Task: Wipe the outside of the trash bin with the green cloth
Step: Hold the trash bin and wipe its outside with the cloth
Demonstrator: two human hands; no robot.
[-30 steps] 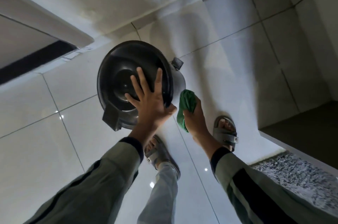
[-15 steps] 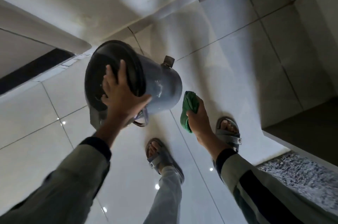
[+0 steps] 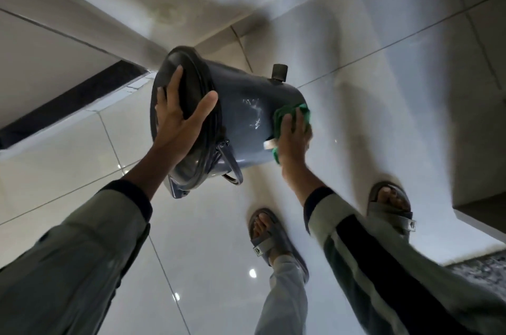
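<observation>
Bin (image 3: 246,118) now tipped further; left hand (image 3: 179,121) splayed flat on lid. Right hand (image 3: 294,137), at bin's 3 o'clock, now presses bunched cloth (image 3: 291,113) against wall, probably first stroke.

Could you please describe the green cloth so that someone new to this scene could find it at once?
Find the tilted grey trash bin held above the pale tiled floor. At its lower right side, the right hand presses a crumpled cloth against the wall. It is the only bright green thing here.
</observation>
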